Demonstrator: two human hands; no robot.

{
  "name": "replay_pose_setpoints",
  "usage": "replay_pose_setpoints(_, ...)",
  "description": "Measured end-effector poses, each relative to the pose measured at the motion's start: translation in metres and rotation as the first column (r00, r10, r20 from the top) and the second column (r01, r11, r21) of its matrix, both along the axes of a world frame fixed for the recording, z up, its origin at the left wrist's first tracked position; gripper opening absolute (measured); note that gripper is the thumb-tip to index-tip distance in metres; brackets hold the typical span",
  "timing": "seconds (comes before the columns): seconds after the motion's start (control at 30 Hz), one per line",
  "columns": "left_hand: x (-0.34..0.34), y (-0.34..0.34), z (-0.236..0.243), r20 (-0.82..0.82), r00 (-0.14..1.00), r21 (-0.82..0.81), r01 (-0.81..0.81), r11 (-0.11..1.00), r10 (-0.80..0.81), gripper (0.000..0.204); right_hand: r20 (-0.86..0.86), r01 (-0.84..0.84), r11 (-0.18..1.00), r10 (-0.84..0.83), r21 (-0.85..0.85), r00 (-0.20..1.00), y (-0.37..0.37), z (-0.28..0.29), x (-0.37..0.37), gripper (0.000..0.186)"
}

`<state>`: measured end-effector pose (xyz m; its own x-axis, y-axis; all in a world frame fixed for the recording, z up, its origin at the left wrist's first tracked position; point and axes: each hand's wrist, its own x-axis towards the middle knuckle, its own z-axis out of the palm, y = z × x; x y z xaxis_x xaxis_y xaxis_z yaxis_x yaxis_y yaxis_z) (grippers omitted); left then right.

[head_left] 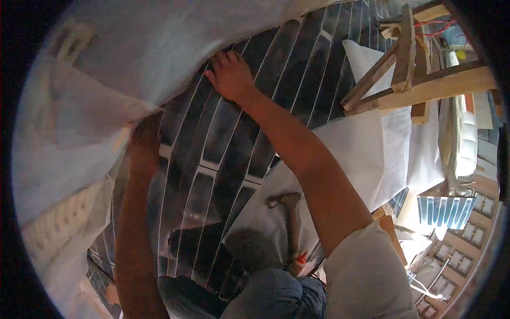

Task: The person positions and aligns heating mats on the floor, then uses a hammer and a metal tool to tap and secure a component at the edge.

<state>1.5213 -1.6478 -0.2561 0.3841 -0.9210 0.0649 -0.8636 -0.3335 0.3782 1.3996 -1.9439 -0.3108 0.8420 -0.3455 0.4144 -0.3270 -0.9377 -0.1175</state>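
My right hand (229, 74) lies on the dark plank-patterned surface (281, 80) with pale seams, fingers apart, beside the edge of a pale translucent sheet (106, 37) that covers the upper left. Lower and to the left, my left hand (143, 130) is at that sheet's edge, its fingers hidden there. A hammer (292, 212) rests on a white sheet (345, 159) under my right forearm, with a small bottle with a red top (300, 259) by its handle.
A rough wooden timber frame (425, 85) stands at upper right near red wires (435, 22). My bent knee (263, 297) is at the bottom. At far right are a padded white object (466, 146) and a brightly lit area with a striped blue panel (445, 210).
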Motion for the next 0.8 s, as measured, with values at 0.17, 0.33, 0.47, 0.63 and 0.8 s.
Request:
replay_pose_setpoints(0.17,-0.008,0.006,-0.027,0.117,0.956,0.068,-0.278,0.958,0.269,0.056,0.036,0.027,0.999,-0.026,-0.030,0.999,0.002,-0.007,0.002,0.050)
replay_pose_setpoints(0.33,-0.004,0.001,-0.046,0.132,0.964,0.012,-0.235,0.972,0.231,0.071,0.141,0.051,0.999,-0.051,0.007,0.989,0.001,-0.012,0.004,0.048)
replay_pose_setpoints(0.47,-0.010,-0.004,-0.027,0.040,0.957,0.097,-0.288,0.953,0.286,0.084,0.104,-0.018,0.998,0.012,0.057,0.994,0.008,-0.001,0.010,0.044)
replay_pose_setpoints(0.63,-0.015,-0.022,-0.017,0.039,0.940,0.179,-0.339,0.923,0.338,0.091,0.096,-0.005,1.000,0.007,-0.028,0.995,-0.011,-0.020,0.005,0.043)
replay_pose_setpoints(0.8,0.003,-0.002,-0.039,0.020,0.937,0.117,-0.349,0.930,0.349,0.082,0.115,0.004,0.999,0.002,-0.049,0.993,-0.001,-0.025,0.020,0.041)
